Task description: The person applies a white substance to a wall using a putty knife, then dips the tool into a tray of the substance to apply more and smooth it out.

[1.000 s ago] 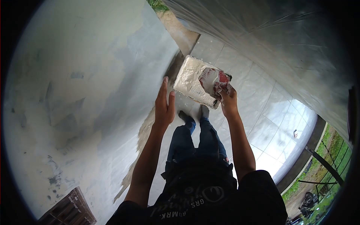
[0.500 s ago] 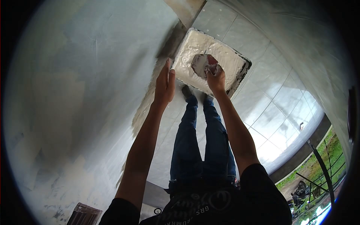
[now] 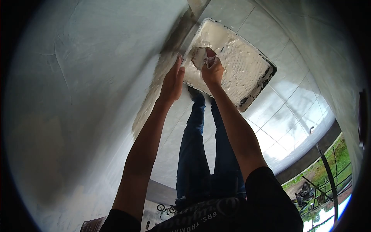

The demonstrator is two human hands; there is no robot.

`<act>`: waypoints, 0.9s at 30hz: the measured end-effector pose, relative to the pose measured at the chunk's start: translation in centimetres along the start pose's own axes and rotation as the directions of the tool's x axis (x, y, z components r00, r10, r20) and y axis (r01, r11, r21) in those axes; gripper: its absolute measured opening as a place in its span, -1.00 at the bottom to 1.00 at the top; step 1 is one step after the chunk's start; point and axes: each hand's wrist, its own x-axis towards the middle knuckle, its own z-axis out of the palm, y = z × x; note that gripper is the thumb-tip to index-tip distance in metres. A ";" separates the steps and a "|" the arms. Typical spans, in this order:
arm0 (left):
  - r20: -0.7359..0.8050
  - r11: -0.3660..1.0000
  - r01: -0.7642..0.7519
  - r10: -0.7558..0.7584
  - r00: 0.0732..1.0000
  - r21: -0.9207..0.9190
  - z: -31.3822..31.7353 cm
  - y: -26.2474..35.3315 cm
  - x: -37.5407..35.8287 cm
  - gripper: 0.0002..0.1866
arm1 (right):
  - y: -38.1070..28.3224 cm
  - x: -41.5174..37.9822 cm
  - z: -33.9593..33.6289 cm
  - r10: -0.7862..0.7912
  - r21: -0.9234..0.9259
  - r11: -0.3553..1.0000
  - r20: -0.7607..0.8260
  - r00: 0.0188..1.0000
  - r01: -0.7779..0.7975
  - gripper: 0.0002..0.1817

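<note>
A square dark-rimmed tray (image 3: 247, 58) full of pale, wet paste lies ahead of my feet. My right hand (image 3: 213, 73) grips a putty-smeared scraper (image 3: 199, 58) with a reddish part, over the left side of the paste. Beside the tray's left edge, my left hand (image 3: 172, 83) is upright with its fingers stretched out and nothing held in it. Whether its fingertips touch the tray's edge cannot be made out.
A grey plastered wall (image 3: 89, 89) fills the left side, with a rough pale strip along its base. Glossy floor tiles (image 3: 278, 108) lie to the right. Beyond are a railing (image 3: 328, 170) and grass. My legs are below the tray.
My right hand and the scraper have moved left across the paste, nearer my left hand. The tray appears higher and further right, and ridged marks now show in the paste.
</note>
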 end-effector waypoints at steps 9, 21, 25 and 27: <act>0.000 0.998 0.052 -0.052 0.999 0.034 0.7 0.5 0.2 -0.29 | 1.5 -0.7 1.2 0.097 0.185 0.976 0.091 0.991 -0.112 -0.65; 0.004 0.998 0.057 -0.057 0.998 0.022 1.0 -0.6 0.1 -0.27 | 3.2 -1.5 0.0 0.169 0.467 0.834 0.287 0.943 -0.292 -0.65; -0.010 0.998 0.058 -0.058 0.998 0.014 1.3 -1.0 0.1 -0.28 | 1.6 -1.5 -1.0 0.064 0.220 0.972 0.079 0.995 -0.080 -0.71; -0.011 0.998 0.056 -0.055 0.998 0.025 1.5 -1.1 0.1 -0.29 | -0.2 -1.6 -1.7 -0.089 0.039 0.995 -0.049 0.995 0.091 -0.73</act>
